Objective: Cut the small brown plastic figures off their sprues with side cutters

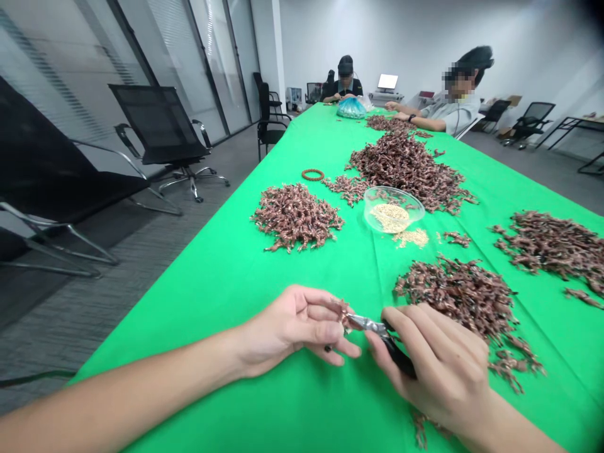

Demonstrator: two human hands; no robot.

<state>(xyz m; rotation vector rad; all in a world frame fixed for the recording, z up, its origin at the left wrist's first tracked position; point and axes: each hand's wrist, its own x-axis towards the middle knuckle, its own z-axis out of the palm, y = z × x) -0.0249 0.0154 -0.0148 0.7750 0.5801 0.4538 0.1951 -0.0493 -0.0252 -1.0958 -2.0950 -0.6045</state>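
My left hand (297,324) is closed in a pinch on a small brown figure (346,316), whose exact shape I cannot make out. A dark bead-like bit (328,348) shows at the fingers below. My right hand (438,352) grips small black-handled pliers (375,326). Their metal jaws point left and meet the figure at the left fingertips. Just beyond the right hand lies a heap of similar brown figures (457,296), with several loose ones (512,362) spilling toward me. The figures and pliers are held above a green-covered table (226,302).
A clear plastic bowl (370,220) holds pale grains, with more grains (413,238) spilled beside it. Other brown heaps lie left (297,217), behind (408,163) and right (557,248). A brown beaded ring (313,175) lies flat. Two people sit at the far end. Chairs (155,123) stand left.
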